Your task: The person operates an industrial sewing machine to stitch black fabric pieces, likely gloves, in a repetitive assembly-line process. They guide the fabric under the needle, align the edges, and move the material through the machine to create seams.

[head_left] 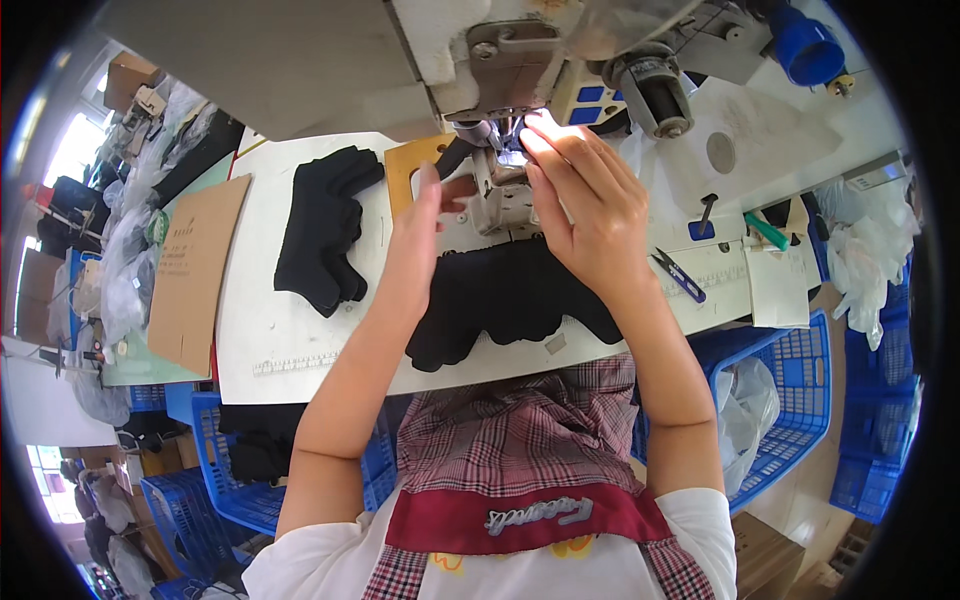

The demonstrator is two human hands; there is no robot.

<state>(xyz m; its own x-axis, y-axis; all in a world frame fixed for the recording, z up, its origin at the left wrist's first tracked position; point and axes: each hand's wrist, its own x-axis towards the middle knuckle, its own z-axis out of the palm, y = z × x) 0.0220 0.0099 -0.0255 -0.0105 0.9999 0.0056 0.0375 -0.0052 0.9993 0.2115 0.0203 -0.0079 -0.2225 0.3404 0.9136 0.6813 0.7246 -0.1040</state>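
My right hand (598,205) reaches up to the needle area of a sewing machine (512,65), its thumb and fingertips drawn together beside the lit presser foot. Whatever lies between those fingertips is too small to make out. To the left of the foot, my left hand (418,235) is raised with its fingers apart and nothing visible in them. Below both hands, a black fabric piece (490,300) with a wavy lower edge lies on the white table, near its front edge. A stack of similar black fabric pieces (325,230) rests farther left.
Thread snips (680,276) lie right of my right forearm, near a green cylindrical object (766,231). A yellow plate (405,165) sits left of the machine. Cardboard (195,275) leans at the table's left. Blue baskets (800,380) stand below, one holding plastic bags (745,410).
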